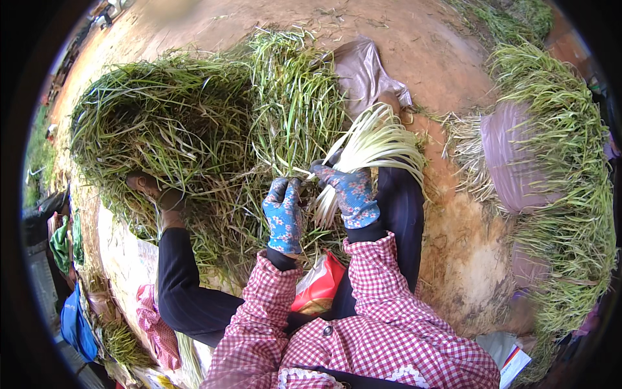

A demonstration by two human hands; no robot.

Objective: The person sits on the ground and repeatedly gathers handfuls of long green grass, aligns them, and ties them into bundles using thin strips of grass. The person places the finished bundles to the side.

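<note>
Both my hands wear blue flowered gloves with dark fingertips. My right hand is closed around a fanned bunch of long, pale yellow-white stalks; their lower ends stick out below the fist. Beside it, my left hand is closed with thumb and fingers pinched together. A thin green stalk shows at its fingertips, stretching toward the right hand. Just past both hands rises a heap of long green leafy stalks, and a larger, more tangled heap spreads to the left.
A red and white bag lies between my legs. Crumpled purplish plastic rests on the brown ground beyond. At the right stands a long row of green stalks, partly wrapped in purplish plastic. My left foot touches the heap.
</note>
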